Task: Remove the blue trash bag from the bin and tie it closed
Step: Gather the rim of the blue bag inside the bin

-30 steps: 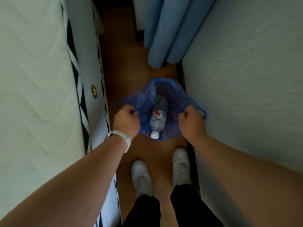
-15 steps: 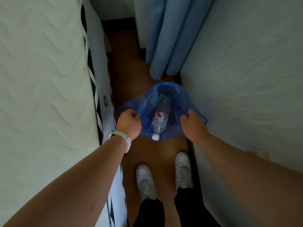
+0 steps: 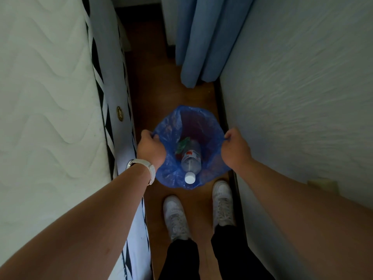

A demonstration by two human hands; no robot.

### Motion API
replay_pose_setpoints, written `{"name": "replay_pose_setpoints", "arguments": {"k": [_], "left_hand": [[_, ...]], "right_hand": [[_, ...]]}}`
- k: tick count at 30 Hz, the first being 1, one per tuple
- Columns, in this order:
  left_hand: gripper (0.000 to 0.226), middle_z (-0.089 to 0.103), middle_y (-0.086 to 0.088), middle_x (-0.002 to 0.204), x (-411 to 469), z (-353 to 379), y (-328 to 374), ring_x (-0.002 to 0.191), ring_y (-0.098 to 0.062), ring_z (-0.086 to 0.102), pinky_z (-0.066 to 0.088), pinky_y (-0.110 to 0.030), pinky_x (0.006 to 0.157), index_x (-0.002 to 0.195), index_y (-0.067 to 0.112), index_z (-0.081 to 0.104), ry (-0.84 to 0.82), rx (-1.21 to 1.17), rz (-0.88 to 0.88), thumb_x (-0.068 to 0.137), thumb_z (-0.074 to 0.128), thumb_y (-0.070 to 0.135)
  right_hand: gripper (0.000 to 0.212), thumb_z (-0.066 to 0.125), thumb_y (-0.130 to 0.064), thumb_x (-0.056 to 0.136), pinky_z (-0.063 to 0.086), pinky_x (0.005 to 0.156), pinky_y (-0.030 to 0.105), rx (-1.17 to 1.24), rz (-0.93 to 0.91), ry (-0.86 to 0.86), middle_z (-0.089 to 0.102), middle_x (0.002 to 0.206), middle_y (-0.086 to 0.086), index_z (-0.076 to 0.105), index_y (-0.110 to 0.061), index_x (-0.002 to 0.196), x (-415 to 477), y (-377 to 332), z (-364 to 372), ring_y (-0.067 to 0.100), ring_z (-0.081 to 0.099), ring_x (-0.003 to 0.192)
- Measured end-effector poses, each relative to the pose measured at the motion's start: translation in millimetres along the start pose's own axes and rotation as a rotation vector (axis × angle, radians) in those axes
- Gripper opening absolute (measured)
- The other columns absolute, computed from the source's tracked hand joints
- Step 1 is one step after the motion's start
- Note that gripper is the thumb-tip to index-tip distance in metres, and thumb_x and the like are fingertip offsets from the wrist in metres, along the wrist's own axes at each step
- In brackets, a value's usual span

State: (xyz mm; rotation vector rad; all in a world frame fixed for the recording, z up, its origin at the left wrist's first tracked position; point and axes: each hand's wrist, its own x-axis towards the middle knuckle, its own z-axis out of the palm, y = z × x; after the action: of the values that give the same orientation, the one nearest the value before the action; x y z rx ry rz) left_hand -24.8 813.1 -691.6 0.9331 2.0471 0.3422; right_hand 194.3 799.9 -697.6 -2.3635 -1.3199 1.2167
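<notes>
Head view, single frame.

Setting: narrow strip of brown wooden floor (image 3: 159, 91) between a quilted white mattress (image 3: 46, 87) on the person's left and a pale textured wall (image 3: 298, 87) on the right.

Far end: blue curtain (image 3: 201, 41) hangs down to the floor, against the right wall.

Blue trash bag (image 3: 171, 174): held up open-mouthed above the floor, just ahead of the person's feet; rim stretched wide between the two hands. No bin can be made out around it.

Bag contents: clear plastic bottle (image 3: 191, 158) with red-and-white label, lying with its white cap (image 3: 190, 178) toward the person, against the near wall of the bag. Crumpled green scrap (image 3: 182, 145) beside the bottle's far end. Other dark reddish matter deeper in; cannot identify.

Left hand (image 3: 150, 149): fist closed over the left edge of the bag rim, plastic gathered inside the fingers. White watch band (image 3: 149, 168) on the wrist.

Right hand (image 3: 235, 148): fist closed over the right edge of the rim, a fold of blue plastic showing at the fingers.

Hand spacing: well apart, bag mouth between them, roughly level with each other.

Feet: two white sneakers (image 3: 223, 203) on the floor, near the bag's lower edge; black trouser legs (image 3: 181, 259) below.

Mattress side: black-and-white patterned trim, with a small round brass-coloured fitting (image 3: 119, 114).
</notes>
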Motion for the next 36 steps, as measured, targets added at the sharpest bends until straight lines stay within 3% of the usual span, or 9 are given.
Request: {"name": "replay_pose_setpoints", "arguments": {"k": [2,5,8,11,15,20,25,31,36], "left_hand": [[0.016,0.056,-0.008,0.082,2.5,3.8,-2.1,0.073,-0.025,0.057,0.044,-0.036,0.063,0.104,0.013,0.046,0.003,0.004,0.006,0.098,0.037,0.025],[0.019,0.056,-0.004,0.082,7.2,11.2,-4.5,0.079,-0.027,0.059,0.042,-0.034,0.064,0.104,0.015,0.048,0.012,-0.019,0.009,0.097,0.040,0.030],[0.036,0.061,0.001,0.095,10.2,13.9,-8.3,0.086,-0.022,0.060,0.047,-0.034,0.076,0.111,0.016,0.053,-0.035,-0.053,-0.005,0.089,0.058,0.043],[0.024,0.067,0.000,0.086,14.3,14.6,-16.0,0.078,-0.020,0.063,0.053,-0.034,0.074,0.092,0.015,0.063,-0.152,0.021,-0.047,0.081,0.069,0.036],[0.029,0.061,-0.018,0.072,15.4,8.6,-13.2,0.067,-0.024,0.057,0.044,-0.036,0.061,0.086,-0.003,0.065,-0.181,-0.072,-0.083,0.083,0.064,0.026],[0.016,0.062,-0.017,0.083,6.1,-0.3,0.0,0.076,-0.032,0.062,0.050,-0.044,0.070,0.090,0.011,0.064,-0.258,-0.259,-0.152,0.085,0.061,0.026],[0.019,0.058,-0.012,0.083,-8.8,-19.6,11.5,0.073,-0.028,0.056,0.042,-0.040,0.065,0.090,0.015,0.060,-0.245,-0.246,-0.166,0.080,0.056,0.031],[0.023,0.060,-0.019,0.084,-23.4,-55.6,40.8,0.074,-0.031,0.060,0.046,-0.041,0.065,0.089,0.005,0.063,-0.208,-0.193,-0.159,0.086,0.053,0.026],[0.021,0.064,-0.015,0.084,-37.4,-81.9,63.9,0.076,-0.030,0.063,0.046,-0.036,0.067,0.078,0.013,0.062,-0.166,-0.170,-0.151,0.088,0.052,0.028]], "right_hand": [[0.012,0.040,-0.009,0.096,0.033,0.050,0.023,-0.030,-0.003,-0.003,0.047,0.069,-0.004,0.047,-0.014,0.105,0.4,-0.5,1.9,0.009,0.044,0.059],[0.019,0.039,-0.012,0.099,0.037,0.057,0.030,0.018,0.007,0.001,0.054,0.080,0.001,0.049,-0.011,0.115,2.4,-1.2,6.2,0.020,0.054,0.069],[0.027,0.037,-0.014,0.101,0.037,0.067,0.027,0.074,0.018,0.023,0.058,0.093,0.006,0.049,-0.009,0.124,2.3,0.7,11.2,0.014,0.051,0.072],[0.029,0.035,-0.016,0.102,0.034,0.067,0.024,0.110,0.038,0.066,0.054,0.092,0.000,0.052,-0.010,0.125,-1.9,1.3,12.7,0.010,0.047,0.069],[0.028,0.035,-0.019,0.103,0.035,0.073,0.026,0.161,0.033,0.136,0.053,0.094,-0.003,0.055,-0.011,0.121,-11.5,-3.2,10.7,0.012,0.049,0.083],[0.024,0.038,-0.018,0.102,0.037,0.074,0.027,0.227,0.037,0.179,0.054,0.092,-0.004,0.058,-0.011,0.115,-23.8,-9.5,4.3,0.012,0.051,0.085],[0.025,0.040,-0.020,0.102,0.039,0.076,0.028,0.227,0.022,0.190,0.056,0.098,-0.004,0.058,-0.013,0.117,-36.0,-24.9,-17.2,0.013,0.053,0.090],[0.027,0.040,-0.020,0.101,0.037,0.075,0.027,0.187,0.013,0.216,0.065,0.113,0.009,0.059,-0.011,0.117,-44.5,-54.3,-55.3,0.022,0.060,0.099],[0.027,0.040,-0.019,0.100,0.034,0.070,0.025,0.123,0.006,0.229,0.066,0.112,0.012,0.060,-0.011,0.116,-51.3,-72.8,-80.2,0.015,0.050,0.084]]}}
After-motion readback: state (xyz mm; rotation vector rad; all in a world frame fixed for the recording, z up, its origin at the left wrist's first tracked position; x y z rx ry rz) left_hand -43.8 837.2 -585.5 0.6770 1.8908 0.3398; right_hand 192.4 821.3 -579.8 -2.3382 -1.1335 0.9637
